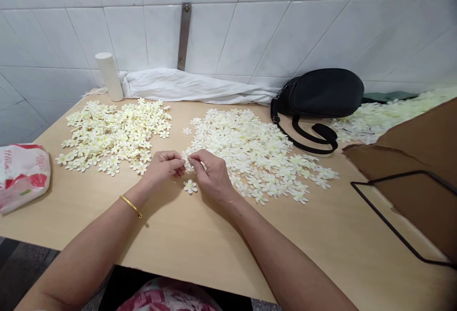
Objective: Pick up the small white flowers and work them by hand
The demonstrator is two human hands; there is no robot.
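Observation:
Between my fingertips is a small white artificial flower (pixel 187 158), partly hidden by the fingers. My left hand (pixel 164 167), below a gold bangle (pixel 131 205) on the wrist, pinches it from the left. From the other side my right hand (pixel 211 172) closes thumb and forefinger on the same flower. Just below the hands a single white flower (pixel 190 186) lies face up on the table. A heap of cream flowers with yellow centres (pixel 117 132) spreads to the left. To the right, touching distance from my right hand, lies a broader pile of white flowers (pixel 250 149).
A white bottle (pixel 110 77) and a rolled white cloth (pixel 193 86) stand along the tiled wall. A black bag (pixel 324 93) with its strap sits at the back right. Brown cardboard (pixel 417 168) and a black wire frame (pixel 392 230) occupy the right; a red-white packet (pixel 24 175) lies left.

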